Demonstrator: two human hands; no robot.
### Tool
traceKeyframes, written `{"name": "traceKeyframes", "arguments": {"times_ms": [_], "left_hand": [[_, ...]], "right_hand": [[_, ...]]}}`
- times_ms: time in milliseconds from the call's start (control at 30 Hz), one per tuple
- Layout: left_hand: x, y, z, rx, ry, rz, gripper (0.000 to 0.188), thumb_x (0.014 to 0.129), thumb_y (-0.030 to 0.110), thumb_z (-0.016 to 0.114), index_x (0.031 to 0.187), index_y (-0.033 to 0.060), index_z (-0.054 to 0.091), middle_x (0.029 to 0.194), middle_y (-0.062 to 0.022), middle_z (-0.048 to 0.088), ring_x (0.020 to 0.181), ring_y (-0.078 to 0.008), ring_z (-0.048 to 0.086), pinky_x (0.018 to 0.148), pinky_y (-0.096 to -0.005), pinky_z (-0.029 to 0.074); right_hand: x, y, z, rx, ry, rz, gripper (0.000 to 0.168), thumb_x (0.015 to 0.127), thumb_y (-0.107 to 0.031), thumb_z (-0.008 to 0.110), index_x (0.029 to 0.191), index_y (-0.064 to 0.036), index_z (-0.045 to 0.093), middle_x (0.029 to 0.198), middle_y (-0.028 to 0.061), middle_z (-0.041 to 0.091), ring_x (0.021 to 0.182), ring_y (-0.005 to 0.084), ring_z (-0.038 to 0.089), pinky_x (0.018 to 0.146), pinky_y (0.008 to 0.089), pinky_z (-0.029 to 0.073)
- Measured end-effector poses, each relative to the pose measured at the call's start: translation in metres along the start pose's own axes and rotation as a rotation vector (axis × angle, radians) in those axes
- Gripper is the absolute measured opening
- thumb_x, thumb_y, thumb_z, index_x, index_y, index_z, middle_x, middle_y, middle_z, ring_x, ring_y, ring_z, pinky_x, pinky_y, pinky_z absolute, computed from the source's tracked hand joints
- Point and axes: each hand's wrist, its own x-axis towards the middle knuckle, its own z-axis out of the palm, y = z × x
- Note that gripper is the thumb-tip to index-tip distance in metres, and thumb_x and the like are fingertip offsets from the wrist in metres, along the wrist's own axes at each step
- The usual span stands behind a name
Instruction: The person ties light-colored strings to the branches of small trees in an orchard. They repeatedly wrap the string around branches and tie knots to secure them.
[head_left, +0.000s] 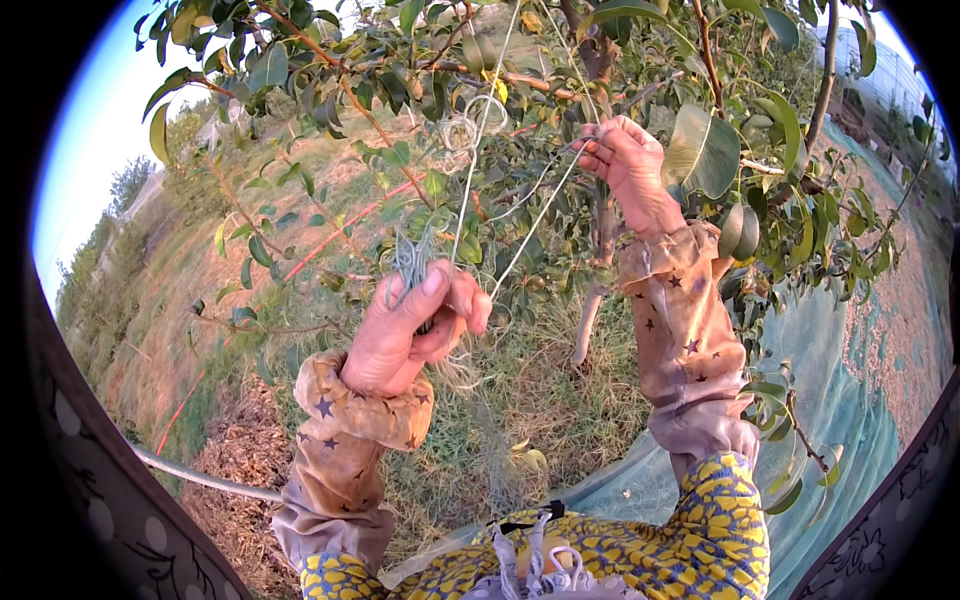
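My left hand (420, 326) is closed around a tangled bundle of thin grey-green twine (414, 259), whose loose ends hang below the fist. From this hand a taut pale string (472, 166) runs up past the top of the view, and another slants up to my right hand (624, 165). The right fingertips pinch the string where it meets a strand coming down from above. A looped coil of string (465, 135) hangs between the branches, to the left of the right hand. Both forearms wear star-patterned sleeve covers.
Leafy fruit-tree branches (360, 105) reach around both hands, with green fruits (739, 229) beside the right wrist. The trunk (598, 247) stands behind. Green netting (817, 375) covers ground at the right; a red line (341, 229) crosses at the left. A pale hose or rope (202, 476) lies lower left.
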Motion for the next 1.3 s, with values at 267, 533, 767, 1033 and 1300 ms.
{"name": "traceKeyframes", "arguments": {"times_ms": [267, 533, 767, 1033, 1300], "left_hand": [[-0.122, -0.046, -0.038, -0.047, 0.372, -0.164, 0.025, 0.092, 0.024, 0.052, 0.079, 0.0035, 0.056, 0.069, -0.0093, 0.053, 0.042, -0.0055, 0.029, 0.042, -0.0191, 0.027], [-0.234, -0.072, -0.079, -0.034, 0.412, -0.335, 0.029, 0.093, 0.026, 0.050, 0.079, 0.0011, 0.056, 0.066, -0.0132, 0.054, 0.041, -0.0063, 0.031, 0.037, -0.0196, 0.023], [-0.338, -0.098, -0.115, -0.116, 0.498, -0.480, 0.031, 0.090, 0.030, 0.055, 0.077, 0.0023, 0.054, 0.058, -0.0091, 0.050, 0.041, -0.0071, 0.033, 0.036, -0.0212, 0.022], [-0.483, -0.116, -0.159, -0.184, 0.660, -0.468, 0.030, 0.088, 0.033, 0.058, 0.076, 0.0074, 0.050, 0.057, -0.0019, 0.041, 0.041, -0.0067, 0.032, 0.035, -0.0221, 0.023], [-0.559, -0.139, -0.187, -0.211, 0.994, -0.715, 0.032, 0.088, 0.037, 0.058, 0.074, 0.0090, 0.048, 0.056, 0.0013, 0.038, 0.040, -0.0073, 0.032, 0.035, -0.0232, 0.023]], "right_hand": [[-0.005, -0.018, 0.012, -0.055, 0.031, -0.013, 0.004, 0.087, -0.009, 0.053, 0.088, -0.005, 0.052, 0.093, 0.0079, 0.060, 0.086, 0.0185, 0.059, 0.076, 0.0310, 0.048], [0.000, -0.018, 0.000, -0.197, 0.162, 0.015, 0.011, 0.085, -0.013, 0.059, 0.089, -0.004, 0.053, 0.087, 0.0076, 0.063, 0.079, 0.0159, 0.062, 0.069, 0.0267, 0.051], [0.007, -0.018, -0.021, -0.256, 0.213, 0.025, 0.012, 0.085, -0.012, 0.057, 0.091, -0.002, 0.052, 0.088, 0.0096, 0.062, 0.078, 0.0177, 0.062, 0.067, 0.0285, 0.052], [0.010, -0.026, -0.025, -0.383, 0.244, 0.095, 0.016, 0.084, -0.014, 0.060, 0.090, -0.001, 0.054, 0.085, 0.0112, 0.063, 0.078, 0.0178, 0.064, 0.067, 0.0282, 0.055], [0.008, -0.035, -0.036, -0.345, 0.289, 0.144, 0.021, 0.084, -0.016, 0.060, 0.094, 0.002, 0.055, 0.090, 0.0134, 0.063, 0.081, 0.0203, 0.064, 0.068, 0.0298, 0.055]]}}
